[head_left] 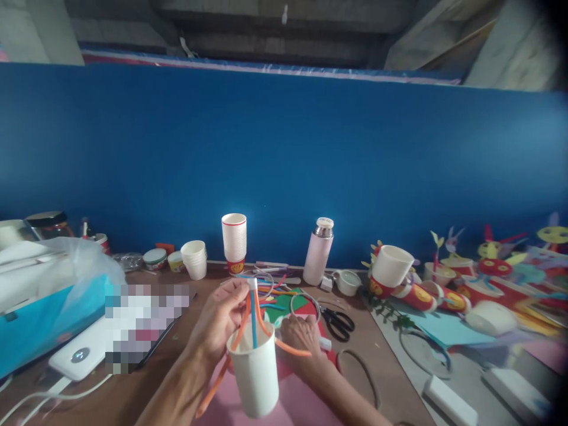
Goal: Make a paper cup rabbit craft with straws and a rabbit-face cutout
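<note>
My left hand [225,313] pinches the white-wrapped top of a blue straw-like stick [254,316]. Two soft orange strips [215,387] hang from that top and bend out over the rim of a white paper cup [256,381]. The stick's lower end is hidden inside the cup. Beyond the cup, my right hand [302,336] is low over red and green pieces [290,303], its fingers curled downward. Whatever its fingertips hold is hidden. A small white object [325,343] shows beside that hand. Pink paper [293,402] lies beneath the cup.
Black scissors [338,323] lie right of my right hand. Behind stand stacked paper cups [234,239], a pink thermos [318,251] and a small white cup [347,283]. Paper-cup crafts [492,272] crowd the right. A white power bank [84,352] with a cable lies left.
</note>
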Demonstrator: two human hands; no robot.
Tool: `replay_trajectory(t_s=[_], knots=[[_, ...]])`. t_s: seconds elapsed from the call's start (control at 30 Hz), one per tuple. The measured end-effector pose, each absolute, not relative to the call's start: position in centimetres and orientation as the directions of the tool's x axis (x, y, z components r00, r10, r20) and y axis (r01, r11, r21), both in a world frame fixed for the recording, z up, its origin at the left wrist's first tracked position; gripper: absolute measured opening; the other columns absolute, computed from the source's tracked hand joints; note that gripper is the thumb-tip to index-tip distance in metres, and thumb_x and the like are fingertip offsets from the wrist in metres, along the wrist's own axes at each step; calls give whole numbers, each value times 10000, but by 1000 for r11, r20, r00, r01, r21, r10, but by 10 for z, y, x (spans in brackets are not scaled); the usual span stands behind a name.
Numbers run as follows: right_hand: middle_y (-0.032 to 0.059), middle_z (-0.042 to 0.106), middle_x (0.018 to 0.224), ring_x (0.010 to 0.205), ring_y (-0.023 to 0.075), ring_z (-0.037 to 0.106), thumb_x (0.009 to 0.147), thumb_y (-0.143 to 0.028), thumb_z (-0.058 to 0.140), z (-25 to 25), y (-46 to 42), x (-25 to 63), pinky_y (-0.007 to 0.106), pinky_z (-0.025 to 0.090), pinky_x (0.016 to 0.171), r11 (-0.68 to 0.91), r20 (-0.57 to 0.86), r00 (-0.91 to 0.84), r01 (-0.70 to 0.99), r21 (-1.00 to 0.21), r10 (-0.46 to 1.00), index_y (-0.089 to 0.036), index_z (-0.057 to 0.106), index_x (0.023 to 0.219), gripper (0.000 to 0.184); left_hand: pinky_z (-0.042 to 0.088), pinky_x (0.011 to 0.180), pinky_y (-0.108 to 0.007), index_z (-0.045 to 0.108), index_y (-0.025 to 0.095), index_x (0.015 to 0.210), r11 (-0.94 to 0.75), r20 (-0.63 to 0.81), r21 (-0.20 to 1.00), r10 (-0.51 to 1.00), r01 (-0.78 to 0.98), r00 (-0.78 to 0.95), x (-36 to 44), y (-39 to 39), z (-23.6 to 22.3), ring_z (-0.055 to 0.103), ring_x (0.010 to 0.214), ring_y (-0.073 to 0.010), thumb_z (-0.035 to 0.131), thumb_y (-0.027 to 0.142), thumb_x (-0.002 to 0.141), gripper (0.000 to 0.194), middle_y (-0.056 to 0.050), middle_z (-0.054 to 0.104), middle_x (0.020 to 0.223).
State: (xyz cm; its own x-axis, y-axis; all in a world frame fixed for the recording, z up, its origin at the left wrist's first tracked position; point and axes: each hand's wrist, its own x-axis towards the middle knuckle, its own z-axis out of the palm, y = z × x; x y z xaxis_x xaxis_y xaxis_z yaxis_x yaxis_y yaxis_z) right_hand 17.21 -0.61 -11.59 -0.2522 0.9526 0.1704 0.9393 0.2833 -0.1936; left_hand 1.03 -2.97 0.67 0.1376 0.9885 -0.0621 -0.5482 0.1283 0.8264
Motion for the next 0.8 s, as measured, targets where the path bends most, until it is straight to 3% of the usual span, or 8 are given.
replay_trajectory(t_s=[0.17, 0.27, 0.33, 0.43, 0.5, 0.57, 0.67, 0.8], knots=[[94, 633, 796, 775, 230, 569, 710, -246, 530, -112, -6, 173, 358, 323, 747, 268, 165, -228, 920, -286, 960, -147, 577, 800, 142, 446, 559, -213, 597, 153, 692, 183, -138, 786, 983, -591, 122, 15, -44, -19, 573, 555, -110, 644, 234, 712, 96, -5, 610, 605], [25, 613, 677, 664, 160, 550, 718, -225, 513, -111, -3, 181, 284, 338, 668, 272, 147, -229, 827, -491, 962, -169, 552, 694, 72, 455, 544, -240, 616, 166, 710, 274, -220, 752, 962, -599, 163, 13, -50, -39, 582, 539, -131, 672, 235, 681, 93, -6, 624, 603], [-4, 577, 621, 593, 127, 519, 707, -239, 520, -108, 2, 189, 236, 335, 581, 256, 125, -240, 659, -707, 963, -173, 516, 652, 86, 440, 497, -238, 615, 161, 676, 307, -257, 730, 951, -611, 171, 14, -52, -50, 558, 480, -128, 710, 234, 633, 127, -1, 610, 555], [-23, 535, 588, 545, 113, 502, 691, -260, 532, -96, 10, 201, 212, 339, 517, 159, 96, -266, 228, -960, 959, -179, 464, 682, 107, 453, 524, -252, 627, 165, 717, 381, -359, 691, 918, -614, 166, 20, -55, -58, 558, 494, -129, 707, 251, 642, 139, -2, 619, 574], [-39, 513, 561, 511, 107, 490, 682, -279, 554, -86, 13, 206, 214, 347, 508, 80, 86, -294, -33, -996, 952, -179, 456, 726, 146, 459, 560, -254, 627, 163, 726, 382, -375, 683, 915, -623, 149, 27, -58, -58, 574, 535, -136, 691, 253, 663, 128, -8, 625, 600], [-51, 490, 559, 501, 92, 465, 676, -280, 583, -76, 12, 207, 207, 343, 507, 59, 109, -290, -177, -982, 951, -175, 464, 748, 174, 457, 571, -259, 624, 165, 739, 372, -362, 679, 920, -633, 153, 35, -63, -55, 592, 595, -158, 687, 254, 663, 134, -12, 624, 626], [-49, 467, 595, 527, 80, 433, 695, -287, 598, -67, 6, 204, 197, 330, 516, 94, 148, -232, -230, -969, 961, -173, 470, 742, 177, 441, 524, -250, 622, 164, 737, 338, -370, 700, 925, -629, 86, 42, -68, -50, 580, 556, -152, 699, 265, 643, 158, -9, 616, 618], [-38, 465, 629, 537, 86, 410, 748, -300, 552, -65, -5, 196, 197, 320, 499, 168, 195, -186, -151, -974, 963, -178, 473, 757, 145, 460, 548, -276, 653, 152, 786, 294, -321, 773, 945, -562, 53, 40, -64, -54, 603, 589, -182, 738, 286, 579, 260, -48, 657, 666]])
